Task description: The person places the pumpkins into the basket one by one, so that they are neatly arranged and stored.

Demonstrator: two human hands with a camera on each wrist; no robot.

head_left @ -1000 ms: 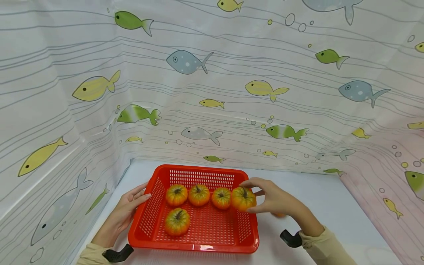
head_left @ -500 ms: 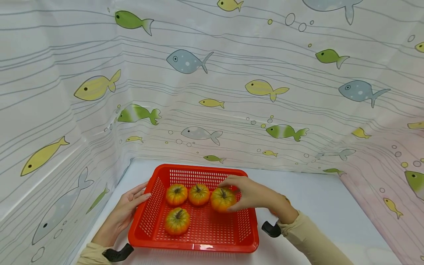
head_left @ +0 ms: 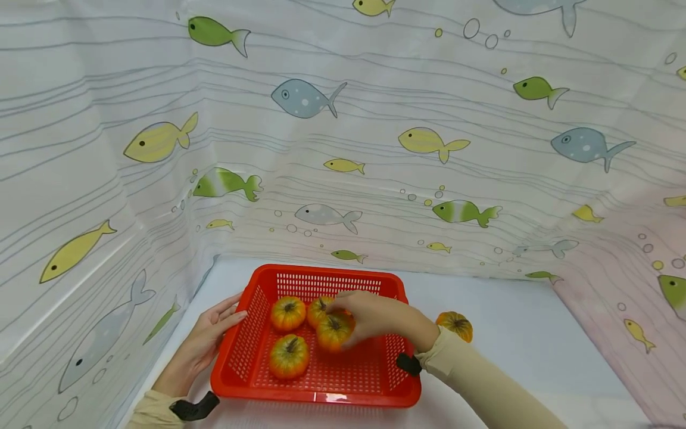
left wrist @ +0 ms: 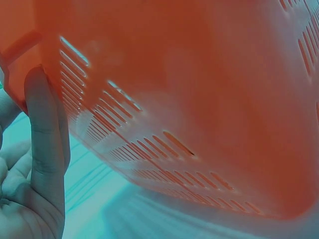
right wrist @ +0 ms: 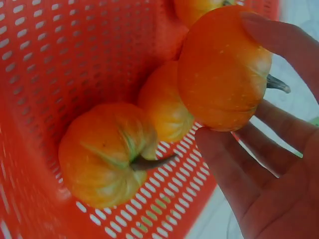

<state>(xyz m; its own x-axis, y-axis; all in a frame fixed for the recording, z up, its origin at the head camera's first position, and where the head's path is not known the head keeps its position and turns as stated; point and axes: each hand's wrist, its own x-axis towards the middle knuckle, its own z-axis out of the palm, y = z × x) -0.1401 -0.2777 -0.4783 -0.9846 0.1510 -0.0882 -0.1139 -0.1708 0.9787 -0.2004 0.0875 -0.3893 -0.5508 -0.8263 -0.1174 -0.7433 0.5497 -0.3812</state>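
Note:
A red perforated plastic basket (head_left: 316, 398) stands on the white table. My left hand (head_left: 206, 339) grips its left side, thumb at the rim and fingers against the outer wall (left wrist: 199, 74). Over the inside, my right hand (head_left: 375, 319) pinches a small orange pumpkin (head_left: 333, 335) between thumb and fingers. In the right wrist view this pumpkin (right wrist: 224, 69) has its stem turned toward the palm. Other small pumpkins lie in the basket: one at back left (head_left: 287, 313), one beside it (head_left: 318, 307) partly covered by the held pumpkin, and one in front (head_left: 289, 357).
Another orange pumpkin (head_left: 455, 326) lies on the table (head_left: 514, 345) right of the basket, close beyond the right sleeve (head_left: 461, 363). A white curtain (head_left: 375, 190) printed with fish surrounds the table at the back and sides.
My right hand has carried its pumpkin left from the basket's right rim to over the middle. The pumpkin outside has come into view. One in the back row is now hidden. My left hand keeps its place.

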